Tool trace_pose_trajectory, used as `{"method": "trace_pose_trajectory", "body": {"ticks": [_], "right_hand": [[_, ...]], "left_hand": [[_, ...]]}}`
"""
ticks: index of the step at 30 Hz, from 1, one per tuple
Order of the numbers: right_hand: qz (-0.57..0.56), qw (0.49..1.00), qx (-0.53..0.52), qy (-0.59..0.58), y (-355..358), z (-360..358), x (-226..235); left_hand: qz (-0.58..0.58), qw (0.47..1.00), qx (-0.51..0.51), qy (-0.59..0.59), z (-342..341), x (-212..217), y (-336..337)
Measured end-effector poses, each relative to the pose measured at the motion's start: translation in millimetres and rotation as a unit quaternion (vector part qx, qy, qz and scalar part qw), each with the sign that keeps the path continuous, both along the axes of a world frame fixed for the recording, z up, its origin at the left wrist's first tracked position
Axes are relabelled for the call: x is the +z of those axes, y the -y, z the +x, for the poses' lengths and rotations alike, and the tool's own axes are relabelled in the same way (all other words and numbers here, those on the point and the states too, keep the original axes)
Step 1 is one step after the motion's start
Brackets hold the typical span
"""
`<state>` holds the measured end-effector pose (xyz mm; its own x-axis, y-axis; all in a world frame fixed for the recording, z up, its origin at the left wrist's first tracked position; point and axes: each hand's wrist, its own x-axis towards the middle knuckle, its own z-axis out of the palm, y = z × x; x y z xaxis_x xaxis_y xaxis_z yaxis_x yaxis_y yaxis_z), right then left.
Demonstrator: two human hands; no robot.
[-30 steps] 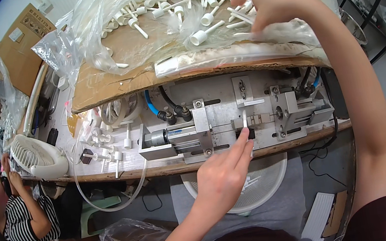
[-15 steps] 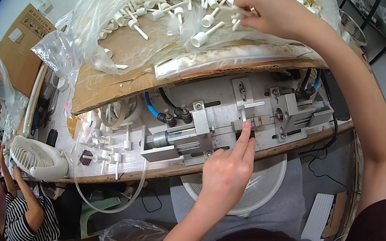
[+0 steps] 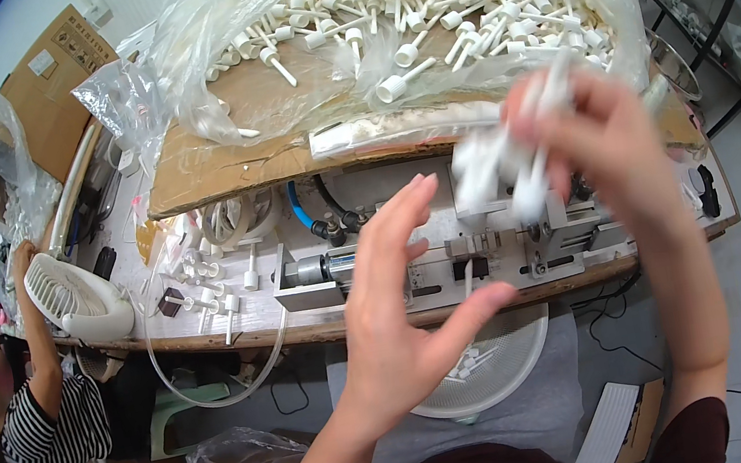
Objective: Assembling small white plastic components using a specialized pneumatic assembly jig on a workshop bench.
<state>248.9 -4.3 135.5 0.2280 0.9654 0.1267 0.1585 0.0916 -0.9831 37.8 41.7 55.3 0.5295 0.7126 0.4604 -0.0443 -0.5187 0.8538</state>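
Note:
My left hand [image 3: 386, 326] hovers over the front of a metal clamping fixture [image 3: 481, 241], fingers spread and holding nothing. To its right, my right hand [image 3: 603, 136], smeared by motion, is closed on a bunch of white plastic cap-and-stem pieces [image 3: 531, 191]. These have a cup-shaped head on a thin stem; their exact number is blurred. Just below the fixture's middle a slim white stem [image 3: 468, 278] points down. A white mesh basket [image 3: 522, 363] under the table edge contains several slim white pieces [image 3: 471, 363].
A large heap of similar pieces [image 3: 529, 8] lies on plastic-lined cardboard [image 3: 214, 164] behind the fixture. Loose pieces [image 3: 230, 314] and a white fan [image 3: 76, 298] are on the left. A co-worker in a striped top [image 3: 38, 425] sits at far left. Clear tubing [image 3: 155, 372] loops off the table edge.
My right hand has come from the heap toward me, carrying a bunch of pieces. My left hand has lifted its finger off the fixture and spread open. Slim pieces now show in the basket.

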Motion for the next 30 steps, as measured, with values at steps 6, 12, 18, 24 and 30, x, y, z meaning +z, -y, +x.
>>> {"method": "trace_pose_trajectory", "body": {"ticks": [6,12,18,24,30], "right_hand": [[-0.12,0.97,0.067,-0.203,40.9,-40.0,-66.2],[-0.057,0.983,-0.008,-0.177,70.7,-54.9,-87.8],[0.008,0.992,-0.056,-0.114,74.6,-71.9,-122.9],[0.099,0.985,-0.138,-0.03,78.4,-81.6,-141.3],[0.138,0.962,-0.024,0.233,89.3,-71.5,-117.4]], "left_hand": [[-0.261,0.94,-0.219,-0.033,3.3,-19.2,17.3],[-0.539,0.82,-0.192,0.022,-8.6,-45.9,24.7],[-0.566,0.8,-0.167,0.107,-4.4,-61.3,38.8],[-0.561,0.801,-0.164,0.128,-1.6,-67.2,46.5],[-0.554,0.812,-0.116,0.143,-0.8,-62.7,43.9]]}}
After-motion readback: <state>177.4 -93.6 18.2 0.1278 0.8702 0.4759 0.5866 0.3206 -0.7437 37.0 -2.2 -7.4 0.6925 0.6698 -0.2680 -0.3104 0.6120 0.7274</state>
